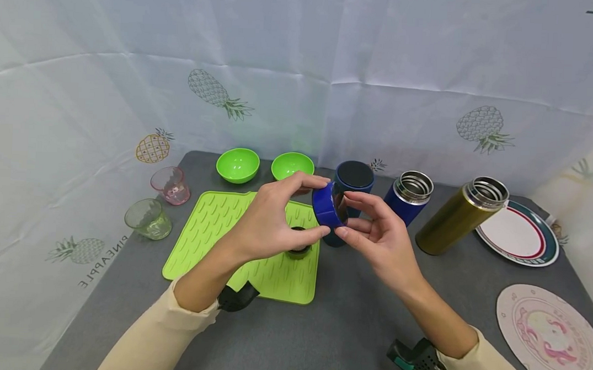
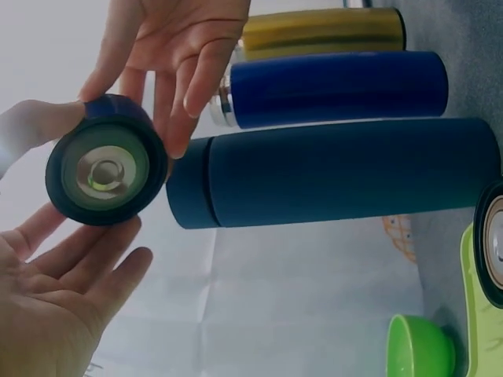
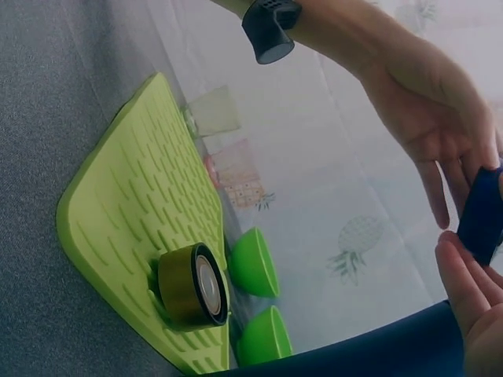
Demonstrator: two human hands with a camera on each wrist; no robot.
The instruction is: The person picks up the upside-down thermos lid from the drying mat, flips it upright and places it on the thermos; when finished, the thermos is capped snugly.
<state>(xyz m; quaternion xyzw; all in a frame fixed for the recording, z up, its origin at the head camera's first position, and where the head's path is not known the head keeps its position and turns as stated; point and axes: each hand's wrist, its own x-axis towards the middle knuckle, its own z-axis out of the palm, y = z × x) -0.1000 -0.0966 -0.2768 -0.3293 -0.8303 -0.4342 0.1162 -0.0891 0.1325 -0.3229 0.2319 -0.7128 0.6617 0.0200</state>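
Observation:
A blue bottle lid is held up between both hands, its underside with a dark ring facing the left wrist view. My left hand grips it by the rim with thumb and fingers. The right hand pinches its other edge with fingertips and thumb. Behind the lid stands a dark teal bottle with its lid on. To its right are a blue bottle and a gold bottle, both uncapped with steel necks. A gold lid lies on the green drying mat, underside up.
Two green bowls stand behind the mat. A pink glass and a greenish glass are at the left. On the right lie a rimmed plate and a round pink mat. A pineapple-print curtain backs the grey table.

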